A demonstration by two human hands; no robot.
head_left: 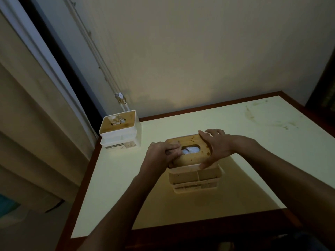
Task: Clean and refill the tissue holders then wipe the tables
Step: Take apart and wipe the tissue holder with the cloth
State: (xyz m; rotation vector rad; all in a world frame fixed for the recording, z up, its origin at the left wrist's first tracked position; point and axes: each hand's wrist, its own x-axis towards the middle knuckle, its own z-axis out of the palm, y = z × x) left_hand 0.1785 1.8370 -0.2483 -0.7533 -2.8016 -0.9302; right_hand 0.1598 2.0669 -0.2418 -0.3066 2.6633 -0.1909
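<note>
Both hands, left hand (161, 154) and right hand (216, 147), clamped on wooden lid (188, 156) edges of mid-table tissue holder (195, 178).

Both bare forearms reach forward; the left hand (160, 154) has its fingers curled tight, while the right hand (216, 148) spreads wide, thumb down.

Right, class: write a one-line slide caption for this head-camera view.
Both hands, left hand and right hand, grip the wooden lid of a stained tissue holder on the table.

Dim eatery corner: stained table (199, 122), tissue holder (119, 131), curtain (27, 124).
</note>
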